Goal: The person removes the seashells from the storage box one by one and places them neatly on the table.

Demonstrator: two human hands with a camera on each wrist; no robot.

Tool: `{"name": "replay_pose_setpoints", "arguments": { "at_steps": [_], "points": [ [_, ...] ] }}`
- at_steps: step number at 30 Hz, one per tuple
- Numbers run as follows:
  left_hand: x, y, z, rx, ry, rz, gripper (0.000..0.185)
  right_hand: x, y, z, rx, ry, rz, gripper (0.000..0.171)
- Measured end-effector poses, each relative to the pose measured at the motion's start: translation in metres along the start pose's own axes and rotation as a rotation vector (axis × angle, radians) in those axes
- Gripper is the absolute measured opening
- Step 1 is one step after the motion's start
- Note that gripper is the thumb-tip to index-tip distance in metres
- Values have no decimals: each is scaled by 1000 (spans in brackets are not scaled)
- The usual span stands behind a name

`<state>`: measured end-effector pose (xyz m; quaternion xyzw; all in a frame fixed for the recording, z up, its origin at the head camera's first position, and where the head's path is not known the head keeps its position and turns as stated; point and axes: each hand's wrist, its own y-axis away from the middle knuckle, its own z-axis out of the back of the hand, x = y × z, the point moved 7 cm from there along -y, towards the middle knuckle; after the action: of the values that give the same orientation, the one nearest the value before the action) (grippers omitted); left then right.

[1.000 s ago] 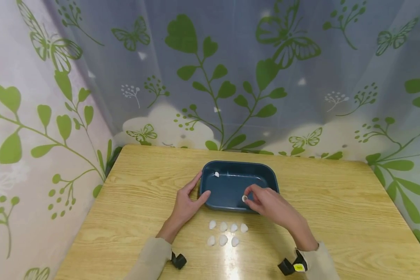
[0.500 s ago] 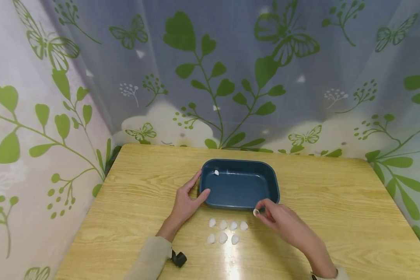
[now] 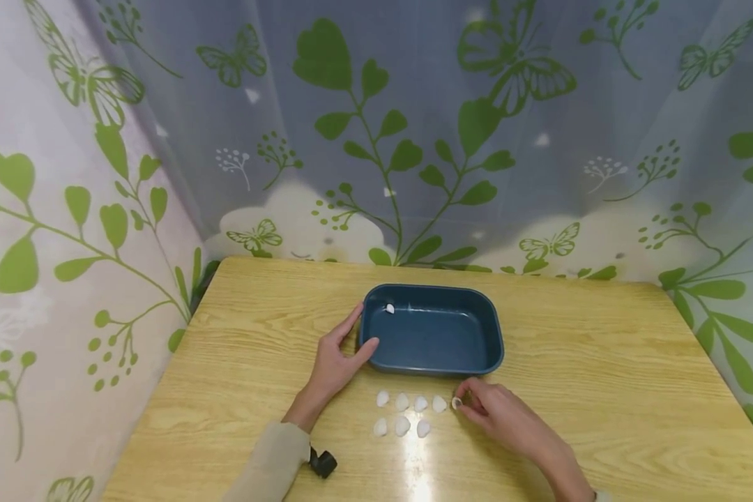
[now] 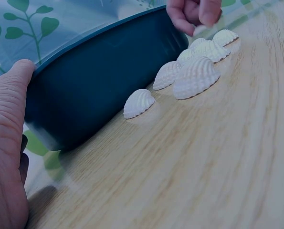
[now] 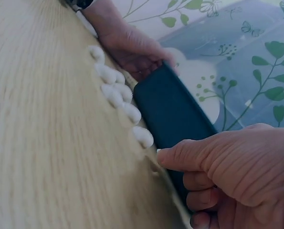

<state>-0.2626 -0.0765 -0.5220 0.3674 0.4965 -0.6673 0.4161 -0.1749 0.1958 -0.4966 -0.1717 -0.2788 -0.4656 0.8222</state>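
Note:
A dark blue basin (image 3: 436, 341) stands on the wooden table, with one white seashell (image 3: 390, 309) inside by its back left corner. My left hand (image 3: 334, 364) holds the basin's left end, thumb at the rim and fingers along the outer side. Just in front of the basin's right corner, my right hand (image 3: 505, 417) pinches a small white seashell (image 3: 456, 403) between thumb and forefinger, low over the table. It is beside the right end of the back row of ribbed shells (image 3: 439, 404). A shorter front row of 3 shells (image 3: 402, 426) lies nearer me.
The wooden table (image 3: 276, 307) reaches out on both sides of the basin. Behind it hangs a curtain (image 3: 427, 139) printed with green leaves and butterflies. A black wrist camera (image 3: 323, 461) sits on my left wrist.
My right hand has come out of the basin with the pinched shell, moving toward me and down to the end of the back row. The left hand stays on the basin.

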Motion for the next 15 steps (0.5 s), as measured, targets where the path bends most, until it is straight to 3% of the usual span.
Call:
{"name": "replay_pose_setpoints", "arguments": {
  "at_steps": [5,15],
  "points": [
    [-31,1,3,6,7,6,66,-9,-1,-5,12,3,-18,7],
    [-31,1,3,6,-2,-11,65,-13,-1,-5,17,2,-30,10]
  ]
}}
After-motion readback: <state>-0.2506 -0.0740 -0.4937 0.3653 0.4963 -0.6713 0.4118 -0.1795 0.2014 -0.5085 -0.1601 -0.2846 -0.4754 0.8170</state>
